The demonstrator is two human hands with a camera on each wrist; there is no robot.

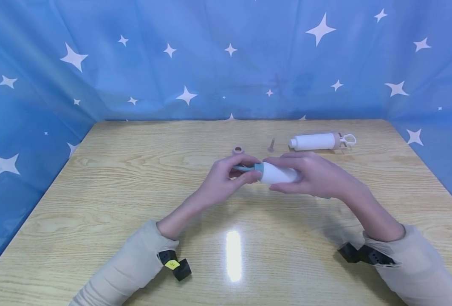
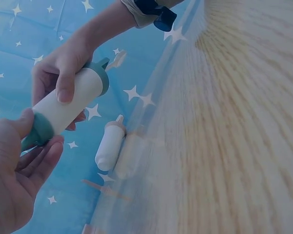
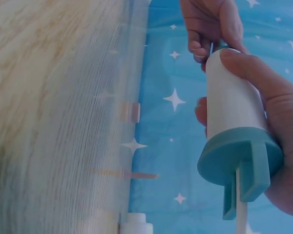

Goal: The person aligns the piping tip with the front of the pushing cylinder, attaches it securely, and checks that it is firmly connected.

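Observation:
A white tube (image 1: 275,173) with teal ends is held above the table by both hands. My right hand (image 1: 306,174) is wrapped round its white body; in the right wrist view the flanged teal end (image 3: 239,153), with a white rod, sticks out past the palm. My left hand (image 1: 230,176) pinches the teal piece (image 2: 40,129) at the other end between thumb and fingers. A thin teal nozzle (image 1: 243,168) points left inside the left hand, partly hidden by its fingers.
Behind the hands on the wooden table (image 1: 134,178) lie a second white tube (image 1: 314,141) with a pinkish end and looped handle, a small pinkish nozzle (image 1: 271,145) and a pinkish ring (image 1: 238,149). A blue star-patterned curtain (image 1: 210,63) hangs behind.

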